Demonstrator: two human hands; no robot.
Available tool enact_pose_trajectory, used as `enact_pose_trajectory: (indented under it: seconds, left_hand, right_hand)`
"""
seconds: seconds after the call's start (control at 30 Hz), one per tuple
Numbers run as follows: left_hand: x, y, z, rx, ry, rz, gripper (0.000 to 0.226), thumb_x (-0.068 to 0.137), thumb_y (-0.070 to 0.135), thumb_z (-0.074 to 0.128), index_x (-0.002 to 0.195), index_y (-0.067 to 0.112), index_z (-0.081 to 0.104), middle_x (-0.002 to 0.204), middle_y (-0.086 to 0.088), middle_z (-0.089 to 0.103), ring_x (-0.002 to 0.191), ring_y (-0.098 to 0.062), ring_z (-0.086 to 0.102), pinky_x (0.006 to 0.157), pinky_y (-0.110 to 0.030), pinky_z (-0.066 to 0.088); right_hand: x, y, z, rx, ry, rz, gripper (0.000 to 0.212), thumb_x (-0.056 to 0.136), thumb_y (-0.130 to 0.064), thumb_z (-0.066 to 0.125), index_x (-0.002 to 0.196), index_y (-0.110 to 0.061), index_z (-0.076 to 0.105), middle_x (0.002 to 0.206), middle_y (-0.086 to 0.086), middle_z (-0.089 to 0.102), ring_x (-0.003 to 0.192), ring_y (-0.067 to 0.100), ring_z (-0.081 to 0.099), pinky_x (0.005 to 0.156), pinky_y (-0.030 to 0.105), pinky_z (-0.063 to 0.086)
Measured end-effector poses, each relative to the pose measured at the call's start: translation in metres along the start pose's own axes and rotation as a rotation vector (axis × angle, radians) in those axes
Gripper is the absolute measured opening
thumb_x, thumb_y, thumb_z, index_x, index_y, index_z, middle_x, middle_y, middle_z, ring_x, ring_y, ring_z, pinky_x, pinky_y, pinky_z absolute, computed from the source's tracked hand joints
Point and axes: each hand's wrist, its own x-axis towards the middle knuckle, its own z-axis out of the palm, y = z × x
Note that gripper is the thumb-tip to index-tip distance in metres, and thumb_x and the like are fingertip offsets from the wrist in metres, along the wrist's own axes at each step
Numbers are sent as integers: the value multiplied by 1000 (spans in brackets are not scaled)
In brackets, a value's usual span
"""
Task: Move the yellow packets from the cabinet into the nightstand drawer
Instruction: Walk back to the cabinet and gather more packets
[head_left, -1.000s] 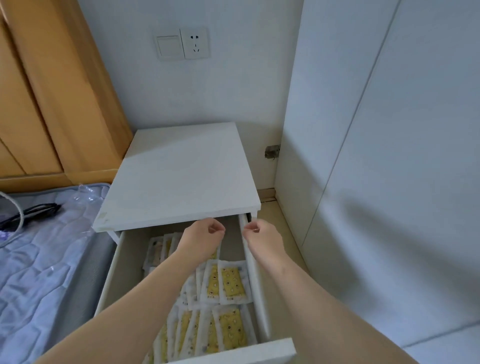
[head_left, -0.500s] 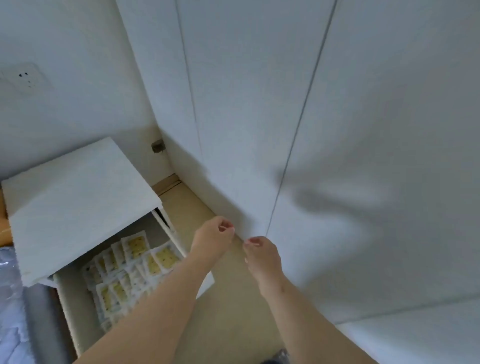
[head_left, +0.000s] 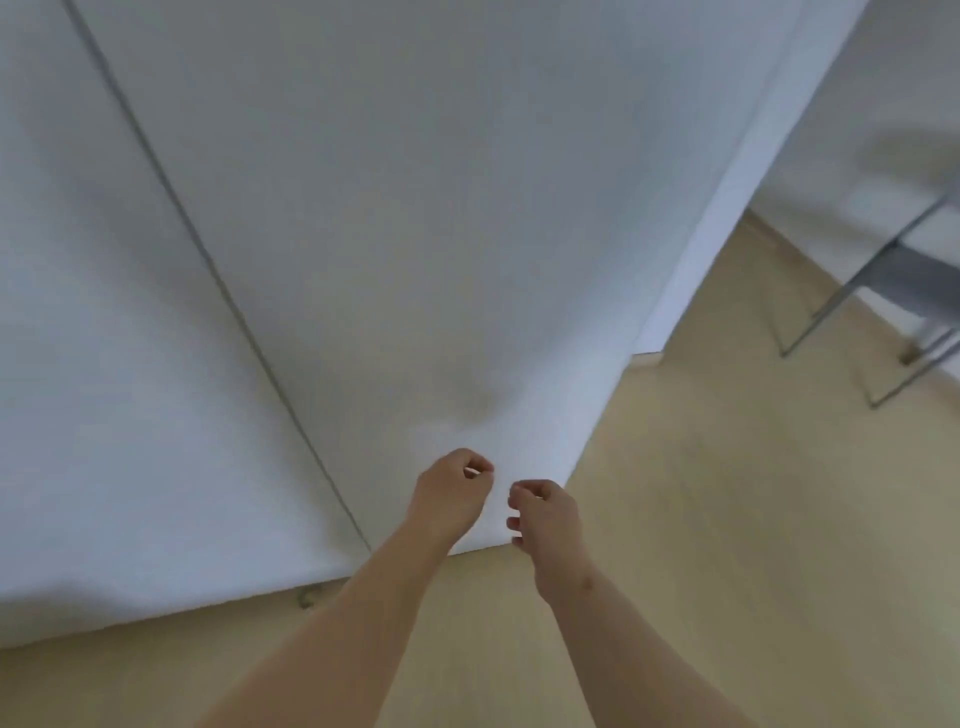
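The tall white cabinet (head_left: 415, 208) fills the view, its doors closed, with a thin seam (head_left: 218, 280) running down between two panels. My left hand (head_left: 452, 493) and my right hand (head_left: 545, 514) hover side by side just in front of the cabinet's lower right corner, a small gap between them. The fingers of both are loosely curled and hold nothing. No yellow packets, nightstand or drawer are in view.
Light wooden floor (head_left: 727, 519) spreads to the right and below the cabinet. Grey metal furniture legs (head_left: 841, 291) stand at the far right near a white wall. The picture is blurred by motion.
The view has swung right, away from the open nightstand drawer with its yellow packets, to the cabinet's right end. Both hands travelled along, staying empty and close together.
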Motion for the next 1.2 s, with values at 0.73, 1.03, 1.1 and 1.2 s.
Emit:
enact_pose_trajectory:
  seconds: [0.73,1.03,1.1,1.2]
  left_hand:
    - [42,360,582,376,-837,513,14,90,22,53,79,28,59,78,4,64,88,-23,66,79,-35,53]
    - [-26,450,809,550,-1161,644,16,90,20,53,78,28,59,74,3,63,91,-24,66,82,-38,53]
    - [-48,462,858,573,-1208,679,16,90,21,53,77,28,59,76,2,64,89,-23,66,82,-37,53]
    - [-95,481,945,579,-1263,729,15,90,22,54,78,28,59,79,1,64,88,-21,66,83,-38,53]
  right_hand:
    - [139,-18,-578,822,987,105,12,90,-11,48,83,-16,56,73,1,54,66,17,50,59,26,41]
    - [134,17,-775,1102,1294,125,12,91,-11,49,83,-17,56,79,1,56,68,16,52,59,26,42]
    - [129,31,-823,1127,1331,135,14,92,-12,49,81,-18,55,81,1,56,68,15,52,59,26,42]
    - [115,60,-914,1154,1393,114,14,92,-11,49,81,-17,55,79,1,54,66,15,50,57,26,40]
